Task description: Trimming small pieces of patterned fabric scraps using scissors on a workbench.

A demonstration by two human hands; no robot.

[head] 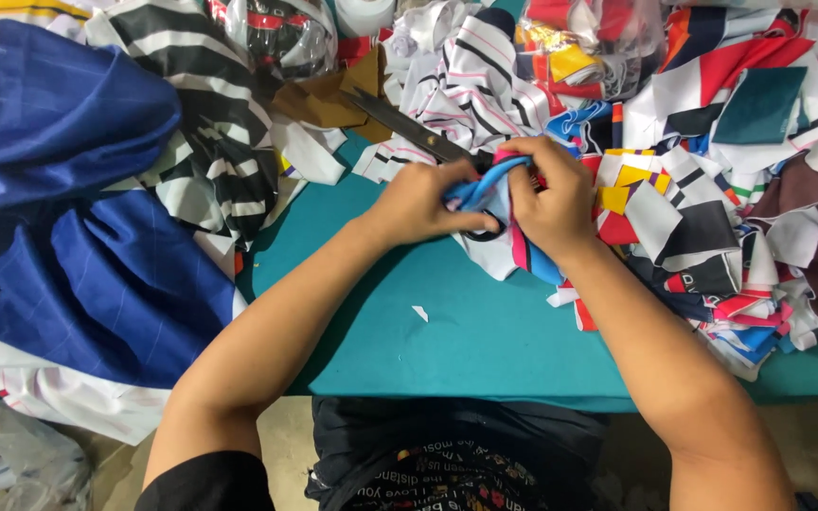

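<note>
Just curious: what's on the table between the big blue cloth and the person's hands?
In the head view, a black-and-white striped fabric lies beside the blue cloth, then bare teal table up to the left hand.

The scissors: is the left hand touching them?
Touching. The head view shows the left hand closed around the blue handle of the scissors.

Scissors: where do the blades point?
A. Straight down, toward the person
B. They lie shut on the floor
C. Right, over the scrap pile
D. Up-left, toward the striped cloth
D: the scissors run up-left from both hands, left hand and right hand, toward the striped cloth.
</note>
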